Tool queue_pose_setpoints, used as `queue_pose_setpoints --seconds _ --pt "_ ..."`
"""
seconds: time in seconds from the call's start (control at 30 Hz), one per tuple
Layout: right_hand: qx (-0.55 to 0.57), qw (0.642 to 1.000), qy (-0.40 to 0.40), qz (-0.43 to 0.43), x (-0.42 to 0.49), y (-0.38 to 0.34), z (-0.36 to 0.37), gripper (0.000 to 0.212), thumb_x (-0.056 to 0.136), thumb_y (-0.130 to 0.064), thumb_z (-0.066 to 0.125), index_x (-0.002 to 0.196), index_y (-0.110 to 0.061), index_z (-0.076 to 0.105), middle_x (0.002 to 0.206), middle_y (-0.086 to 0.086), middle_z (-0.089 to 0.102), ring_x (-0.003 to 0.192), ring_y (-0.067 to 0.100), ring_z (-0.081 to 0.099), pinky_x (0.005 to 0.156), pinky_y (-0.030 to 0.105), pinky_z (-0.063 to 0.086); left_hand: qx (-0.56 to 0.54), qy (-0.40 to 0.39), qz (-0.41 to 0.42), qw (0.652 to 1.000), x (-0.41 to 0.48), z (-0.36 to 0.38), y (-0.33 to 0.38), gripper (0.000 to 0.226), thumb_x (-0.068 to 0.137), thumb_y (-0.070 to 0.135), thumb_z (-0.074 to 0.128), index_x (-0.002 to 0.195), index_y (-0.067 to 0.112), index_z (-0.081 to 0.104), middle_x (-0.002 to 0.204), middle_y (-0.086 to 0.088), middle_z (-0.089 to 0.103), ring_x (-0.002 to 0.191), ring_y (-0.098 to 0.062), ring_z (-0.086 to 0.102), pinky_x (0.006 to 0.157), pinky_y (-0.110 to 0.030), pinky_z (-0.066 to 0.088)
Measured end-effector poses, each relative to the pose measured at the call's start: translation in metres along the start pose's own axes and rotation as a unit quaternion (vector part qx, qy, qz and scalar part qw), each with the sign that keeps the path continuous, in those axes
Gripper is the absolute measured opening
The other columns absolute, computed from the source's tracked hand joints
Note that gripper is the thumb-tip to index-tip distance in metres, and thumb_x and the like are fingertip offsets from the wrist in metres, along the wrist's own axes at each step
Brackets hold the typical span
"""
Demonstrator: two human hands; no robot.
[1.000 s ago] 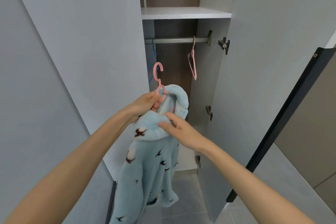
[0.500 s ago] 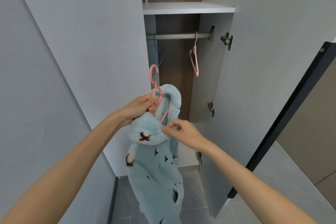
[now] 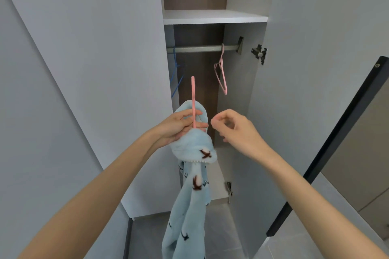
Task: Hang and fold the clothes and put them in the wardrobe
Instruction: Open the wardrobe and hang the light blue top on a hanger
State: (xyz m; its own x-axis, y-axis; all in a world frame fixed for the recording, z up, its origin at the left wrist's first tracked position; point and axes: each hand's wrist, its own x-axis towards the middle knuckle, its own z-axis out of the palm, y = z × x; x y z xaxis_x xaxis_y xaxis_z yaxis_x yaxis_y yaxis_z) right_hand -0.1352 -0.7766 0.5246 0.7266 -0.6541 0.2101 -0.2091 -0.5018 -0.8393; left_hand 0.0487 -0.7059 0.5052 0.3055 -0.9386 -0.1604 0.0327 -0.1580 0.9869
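**One hand off: fleece now carried by the left alone**

Head view:
- Right hand (image 3: 235, 130) has let go. Half a second ago it pinched the collar. Now it sits just right of the fleece (image 3: 189, 206), fingers loosely curled, gripping nothing.
- Left hand (image 3: 179, 126) grips the hanger (image 3: 193, 94) at the neck, with the bunched top of the fleece right under its fingers.
- Hook has turned edge-on to the camera and stands higher than a second ago. It is below the rail (image 3: 202, 49), in front of the open wardrobe (image 3: 237, 101).
- Fleece hangs in mid-air from the hanger, with its lower end cut off by the frame. It is not in the wardrobe yet.
- Rail holds a spare hanger (image 3: 221, 75) near the right end and a blue hanger (image 3: 175, 73) at the left, with a bare stretch between. Shelf (image 3: 214, 18) sits just above.

My read:
- Dressing the hanger looks finished, and the release suggests the collar is set.
- Next step is to lift and hook over the bare stretch of rail.
- With the hook edge-on, I can't tell which way it opens, so it may need a twist first.
- Fleece is thick and bunched, and I can't tell whether both shoulders are seated. It could slide off one arm on the lift.
- Right hand is free to steady it.
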Motion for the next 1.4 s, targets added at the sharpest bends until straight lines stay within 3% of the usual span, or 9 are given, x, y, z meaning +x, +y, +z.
queue_pose_setpoints --seconds 0.1,0.23,0.33,0.47,0.6,0.8,1.0,1.23,1.4 --pt "-0.146 0.986 -0.07 0.032 -0.01 0.003 0.01 0.034 0.089 -0.049 0.056 0.112 -0.023 0.054 0.106 -0.013 0.056 0.086 0.004 0.054 0.073 0.022 0.043 -0.02 -0.023 -0.01 0.999 0.011 0.009 0.003 0.026 0.102 0.01 0.035 0.121 0.012 0.053 0.099 -0.01 0.068 0.066 -0.007 0.068 0.061 -0.017 0.054" --pt "-0.224 0.972 -0.039 0.053 -0.013 0.011 0.029 0.042 0.092 -0.045 0.052 0.123 -0.018 0.044 0.118 -0.003 0.047 0.092 0.015 0.051 0.075 0.028 0.039 -0.056 -0.041 -0.032 0.997 0.034 0.012 0.002 0.027 0.102 0.016 0.038 0.125 0.017 0.053 0.12 -0.018 0.063 0.113 -0.026 0.061 0.099 -0.037 0.048" --pt "-0.242 0.967 -0.01 0.078 -0.003 0.015 0.03 0.038 0.093 -0.038 0.05 0.121 -0.013 0.044 0.118 0.003 0.049 0.098 0.022 0.053 0.075 0.032 0.04 -0.072 -0.045 -0.032 0.996 0.052 0.012 -0.001 0.03 0.101 0.009 0.039 0.128 0.016 0.05 0.127 -0.023 0.055 0.122 -0.03 0.053 0.109 -0.041 0.038" --pt "-0.275 0.954 -0.021 0.115 0.019 0.026 0.022 0.039 0.092 -0.04 0.052 0.114 -0.009 0.045 0.112 0.008 0.053 0.097 0.027 0.053 0.077 0.036 0.043 -0.13 -0.064 -0.032 0.989 0.072 0.014 -0.001 0.041 0.098 -0.004 0.038 0.134 0.014 0.044 0.121 -0.026 0.05 0.115 -0.029 0.054 0.098 -0.034 0.045" --pt "-0.318 0.939 -0.031 0.128 0.044 0.041 0.02 0.033 0.093 -0.041 0.05 0.096 -0.012 0.035 0.099 0.01 0.055 0.08 0.026 0.046 0.066 0.034 0.035 -0.154 -0.096 -0.029 0.983 0.094 0.013 0.003 0.038 0.097 -0.006 0.036 0.121 0.019 0.049 0.111 -0.023 0.05 0.107 -0.03 0.054 0.092 -0.032 0.047" --pt "-0.305 0.947 0.016 0.099 0.098 0.065 0.02 0.028 0.097 -0.031 0.044 0.109 -0.005 0.042 0.103 0.014 0.061 0.091 0.036 0.058 0.065 0.035 0.037 -0.148 -0.102 -0.018 0.984 0.152 -0.001 0.013 0.046 0.096 -0.007 0.036 0.13 0.023 0.046 0.129 -0.024 0.053 0.12 -0.032 0.054 0.102 -0.035 0.042" --pt "-0.183 0.978 0.079 0.064 0.176 0.078 0.005 0.033 0.092 -0.029 0.049 0.121 -0.012 0.049 0.1 0.007 0.062 0.087 0.027 0.059 0.069 0.034 0.046 -0.136 -0.066 0.021 0.988 0.215 -0.024 0.045 0.036 0.099 0.003 0.036 0.128 0.021 0.049 0.118 -0.021 0.064 0.112 -0.029 0.062 0.1 -0.038 0.046" --pt "-0.102 0.989 0.089 0.061 0.266 0.096 -0.004 0.036 0.092 -0.026 0.052 0.126 -0.017 0.05 0.1 -0.001 0.057 0.086 0.017 0.053 0.058 0.023 0.036 -0.125 0.011 0.022 0.992 0.298 -0.045 0.067 0.032 0.099 0.009 0.042 0.128 0.019 0.051 0.11 -0.018 0.068 0.108 -0.025 0.064 0.101 -0.04 0.045" --pt "-0.073 0.992 0.084 0.055 0.316 0.108 0.006 0.035 0.095 -0.026 0.05 0.129 -0.016 0.049 0.106 0.0 0.058 0.091 0.017 0.054 0.072 0.026 0.039 -0.132 0.051 0.024 0.99 0.344 -0.066 0.07 0.033 0.098 0.005 0.042 0.124 0.021 0.054 0.103 -0.013 0.071 0.107 -0.024 0.064 0.103 -0.041 0.044"
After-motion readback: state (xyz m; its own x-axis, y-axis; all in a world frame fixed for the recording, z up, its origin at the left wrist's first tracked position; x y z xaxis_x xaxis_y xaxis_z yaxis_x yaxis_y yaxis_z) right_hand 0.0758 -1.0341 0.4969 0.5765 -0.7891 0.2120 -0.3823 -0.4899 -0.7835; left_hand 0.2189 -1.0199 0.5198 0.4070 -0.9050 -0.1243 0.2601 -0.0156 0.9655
